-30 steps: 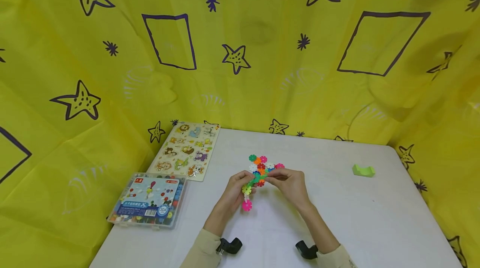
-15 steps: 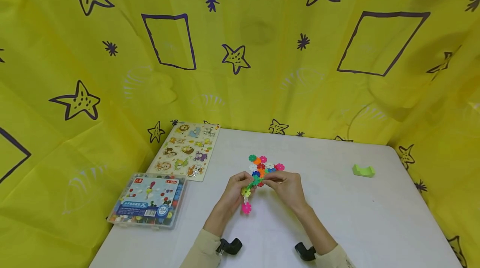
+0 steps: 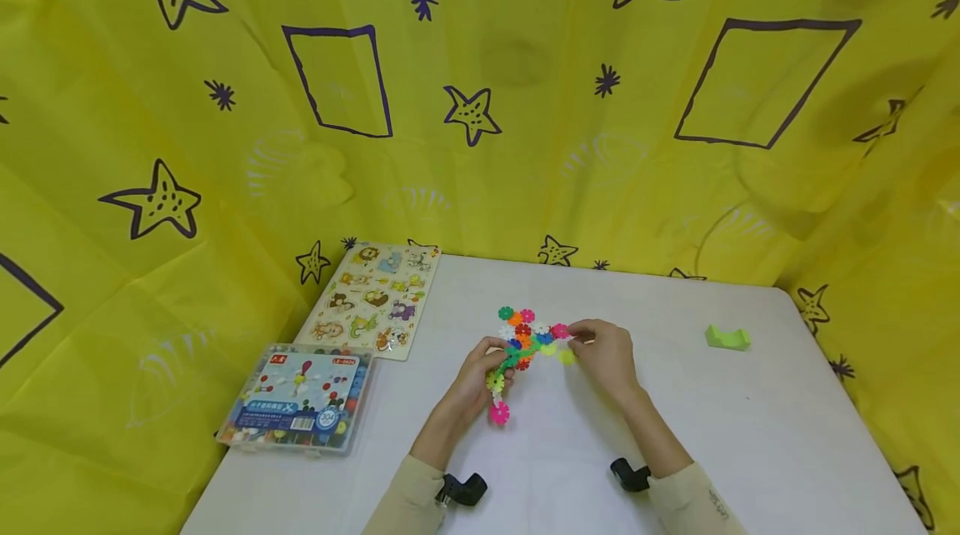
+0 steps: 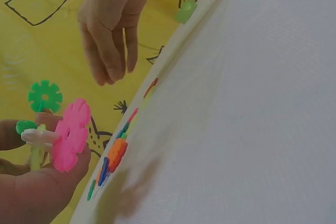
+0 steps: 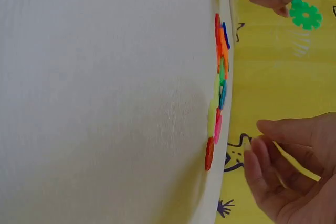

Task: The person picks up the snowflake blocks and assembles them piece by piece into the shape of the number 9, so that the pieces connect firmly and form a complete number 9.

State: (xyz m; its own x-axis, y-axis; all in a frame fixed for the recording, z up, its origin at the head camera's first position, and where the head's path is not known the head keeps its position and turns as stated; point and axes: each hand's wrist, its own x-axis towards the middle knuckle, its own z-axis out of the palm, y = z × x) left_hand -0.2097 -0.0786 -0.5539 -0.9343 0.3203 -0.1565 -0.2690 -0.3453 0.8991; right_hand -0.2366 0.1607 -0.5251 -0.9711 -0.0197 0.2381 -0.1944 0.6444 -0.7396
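The right hand (image 3: 603, 349) had left the chain (image 3: 504, 372) and moved right to the loose discs (image 3: 534, 331) on the desk (image 3: 720, 435), fingers loosely curled, holding nothing visible. The left hand (image 3: 480, 372) gripped the chain just above the desk.

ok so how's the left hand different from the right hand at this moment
The left hand grips a joined chain of flower pieces, its fingers curled round it; the right hand holds nothing plainly visible, its fingertips reaching among the loose flower pieces on the table. The left hand sits nearer the person, the right farther out and more to the right. Both wear beige sleeves and hover close to the same pile.
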